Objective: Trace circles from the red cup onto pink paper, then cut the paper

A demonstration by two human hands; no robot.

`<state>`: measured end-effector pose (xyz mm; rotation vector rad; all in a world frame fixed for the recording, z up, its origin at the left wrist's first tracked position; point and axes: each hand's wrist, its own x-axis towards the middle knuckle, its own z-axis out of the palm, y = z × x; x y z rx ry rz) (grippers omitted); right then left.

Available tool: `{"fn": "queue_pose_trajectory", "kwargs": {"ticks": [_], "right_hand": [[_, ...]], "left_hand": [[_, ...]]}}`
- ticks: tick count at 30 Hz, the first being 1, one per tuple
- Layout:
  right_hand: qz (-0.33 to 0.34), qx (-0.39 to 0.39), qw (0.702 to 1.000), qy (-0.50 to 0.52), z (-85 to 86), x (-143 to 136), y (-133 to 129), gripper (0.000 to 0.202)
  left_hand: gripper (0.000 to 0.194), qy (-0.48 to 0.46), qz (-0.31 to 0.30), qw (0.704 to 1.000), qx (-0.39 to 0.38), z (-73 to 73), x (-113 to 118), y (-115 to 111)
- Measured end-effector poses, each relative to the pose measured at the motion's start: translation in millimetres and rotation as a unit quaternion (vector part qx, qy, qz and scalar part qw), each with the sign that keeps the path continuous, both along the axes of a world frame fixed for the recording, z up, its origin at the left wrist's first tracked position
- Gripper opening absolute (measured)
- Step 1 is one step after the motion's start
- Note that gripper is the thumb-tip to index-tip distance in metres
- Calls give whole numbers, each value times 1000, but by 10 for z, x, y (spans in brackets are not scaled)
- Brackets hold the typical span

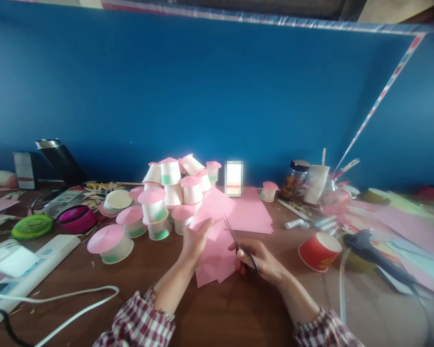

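My left hand (197, 243) is closed on the edge of a pink paper sheet (217, 205), its thumb lying on top. In my right hand (262, 260) is a pair of scissors (233, 233), with dark handles and narrow blades slightly apart. The blades point up and left, beside the held paper; whether they touch it I cannot tell. More pink sheets lie on the table beneath and behind both hands. Left of them stands a pile of white paper cups (155, 212) topped with pink paper discs. One similar cup (268, 191) stands apart at the back.
To the right are a red paper cup (320, 251), a dark hot glue gun (378, 255), a jar (295, 178) and stacked white cups (315, 183). On the left lie a power strip (47, 260), a white cable (83, 291), tape measures and a tilted black bottle (60, 161). A blue partition (202, 86) closes the back.
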<state>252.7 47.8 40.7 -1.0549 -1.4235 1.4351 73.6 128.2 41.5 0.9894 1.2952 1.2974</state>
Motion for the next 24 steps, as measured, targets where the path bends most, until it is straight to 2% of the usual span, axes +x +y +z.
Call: {"fn": "queue_pose_trajectory", "kwargs": {"ticks": [8, 13, 16, 24], "right_hand": [[15, -7, 1000, 6, -15, 17, -6, 51], [9, -4, 1000, 7, -11, 24, -2, 51], [7, -4, 1000, 0, -7, 23, 2, 50], [-30, 15, 999, -7, 14, -16, 5, 52]], "left_hand": [[54, 5, 8, 1000, 6, -25, -3, 20], [42, -6, -45, 999, -11, 101, 12, -63], [42, -21, -74, 997, -26, 129, 22, -93], [48, -61, -116, 989, -69, -18, 35, -86]]}}
